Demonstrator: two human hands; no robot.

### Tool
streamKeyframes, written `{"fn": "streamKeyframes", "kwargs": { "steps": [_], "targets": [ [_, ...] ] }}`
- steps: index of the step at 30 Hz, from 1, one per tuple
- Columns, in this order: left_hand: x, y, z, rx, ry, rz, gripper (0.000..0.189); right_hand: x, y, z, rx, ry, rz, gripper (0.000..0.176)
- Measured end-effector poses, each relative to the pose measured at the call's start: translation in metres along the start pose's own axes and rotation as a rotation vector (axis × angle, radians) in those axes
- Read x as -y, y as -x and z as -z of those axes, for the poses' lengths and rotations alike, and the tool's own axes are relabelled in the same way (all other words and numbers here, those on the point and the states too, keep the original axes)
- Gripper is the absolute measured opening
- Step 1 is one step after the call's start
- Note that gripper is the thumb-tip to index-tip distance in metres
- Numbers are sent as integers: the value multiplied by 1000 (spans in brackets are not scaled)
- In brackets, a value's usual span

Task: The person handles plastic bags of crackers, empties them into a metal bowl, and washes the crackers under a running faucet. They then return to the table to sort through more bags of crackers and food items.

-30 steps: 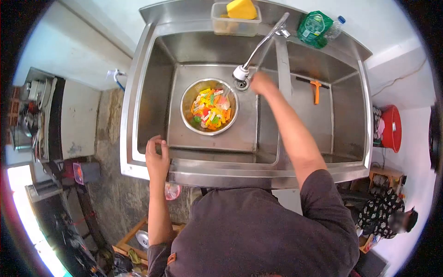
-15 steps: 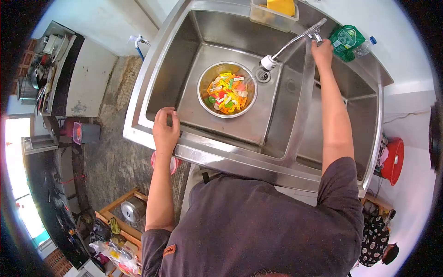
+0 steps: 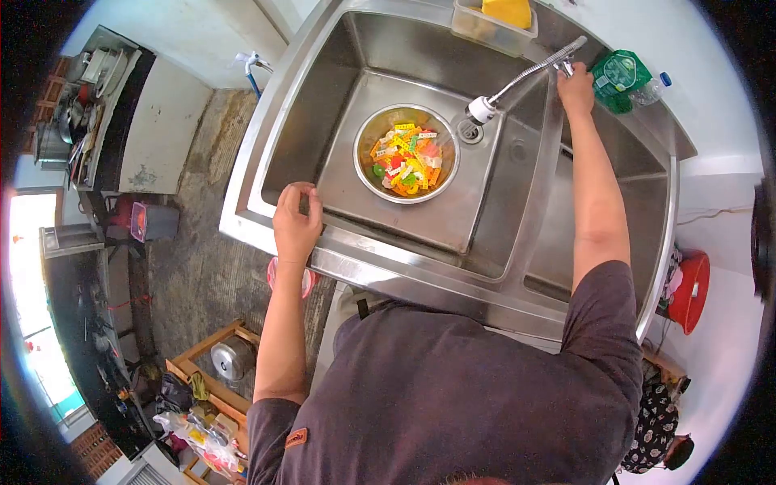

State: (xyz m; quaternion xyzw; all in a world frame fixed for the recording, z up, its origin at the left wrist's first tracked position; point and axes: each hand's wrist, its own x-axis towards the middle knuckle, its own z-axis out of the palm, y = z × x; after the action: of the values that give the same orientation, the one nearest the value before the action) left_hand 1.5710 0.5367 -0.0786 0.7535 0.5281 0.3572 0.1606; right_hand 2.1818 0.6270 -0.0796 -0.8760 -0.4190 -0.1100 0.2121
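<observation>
My right hand (image 3: 575, 89) is closed around the faucet handle (image 3: 565, 68) at the back of the sink. A flexible metal spout (image 3: 525, 74) with a white nozzle (image 3: 480, 110) points down toward a round steel bowl (image 3: 361, 166). Faint streaks, perhaps water, show between nozzle and bowl. Inside the bowl lie many small colourful plastic pieces (image 3: 404, 153) in yellow, orange, red, green and white; several are strips with holes. My left hand (image 3: 297, 222) hovers over the sink's front left rim, fingers loosely bent, thumb apart, with nothing seen in it.
The bowl stands in the larger left basin (image 3: 339, 178); a second basin (image 3: 638, 202) is at right. Behind are a clear plastic container (image 3: 493, 28) with a yellow cloth, a green pouch (image 3: 621, 77) and a plastic bottle (image 3: 651, 90). Another person (image 3: 651, 424) is at lower right.
The view has shifted slightly, so the sink and bowl appear a little further right. My right hand stays on the faucet handle, and my left hand keeps its place near the rim.
</observation>
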Motion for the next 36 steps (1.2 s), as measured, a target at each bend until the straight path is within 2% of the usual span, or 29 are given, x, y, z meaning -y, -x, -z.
{"fn": "streamKeyframes", "kwargs": {
  "steps": [8, 10, 12, 14, 16, 18, 20, 22, 23, 24, 25, 26, 27, 28, 29, 30, 31, 32, 33, 34, 35, 36],
  "targets": [
    [-4, -1, 1, 22, 26, 52, 6, -8, 0, -1, -84, 66, 115, 36],
    [-3, -1, 0, 18, 29, 66, 6, -22, -8, -12, -82, 16, 219, 36],
    [0, -1, -2, -7, 17, 1, 6, -30, -11, -18, -125, 11, 272, 34],
    [-2, -1, 0, -9, 10, 37, 7, -43, -16, -27, -181, -95, 339, 36],
    [-2, 2, 0, -17, 1, 86, 7, -58, -26, -35, -122, -200, 307, 41],
    [1, 2, -1, -25, 33, 72, 8, -76, -39, -48, 122, -534, 49, 47],
    [3, 2, -1, -30, 15, 113, 9, -93, -57, -59, 323, -708, -155, 46],
    [1, 2, 2, -17, 12, 94, 11, -96, -56, -62, 298, -870, -176, 40],
    [4, 4, 1, -25, 3, 69, 12, -93, -56, -59, 324, -988, -269, 41],
    [8, 4, 0, -37, -13, 45, 13, -111, -68, -73, 371, -959, -216, 42],
    [8, 5, 1, -44, 8, 38, 13, -95, -63, -61, 386, -931, -330, 42],
    [8, 7, 3, -53, 26, 35, 13, -120, -83, -80, 434, -921, -326, 45],
    [11, 8, 4, -41, 49, 27, 12, -158, -107, -102, 326, -240, 328, 44],
    [14, 8, 5, -30, 73, 13, 12, -113, -87, -74, 418, -148, 160, 36],
    [15, 8, 7, -42, 87, 0, 12, -79, -65, -38, 501, -48, -7, 38],
    [15, 11, 9, -52, 103, -12, 13, -166, -115, -117, 430, 231, 530, 44],
    [14, 11, 14, -68, 137, -15, 12, -76, -42, -44, 440, 74, 150, 46],
    [12, 12, 17, -85, 175, -20, 12, -51, 0, -27, 333, 30, 371, 47],
    [13, 14, 18, -153, 236, -34, 11, -57, 17, -59, 71, -63, 741, 51],
    [14, 17, 20, -221, 296, -54, 11, -17, 64, -27, 458, -10, 450, 55],
    [15, 20, 23, -273, 357, -44, 11, 38, 127, 13, 508, -9, 433, 57],
    [16, 25, 31, -325, 412, -41, 11, 51, 157, 8, 563, -52, 504, 53]
  ]
}}
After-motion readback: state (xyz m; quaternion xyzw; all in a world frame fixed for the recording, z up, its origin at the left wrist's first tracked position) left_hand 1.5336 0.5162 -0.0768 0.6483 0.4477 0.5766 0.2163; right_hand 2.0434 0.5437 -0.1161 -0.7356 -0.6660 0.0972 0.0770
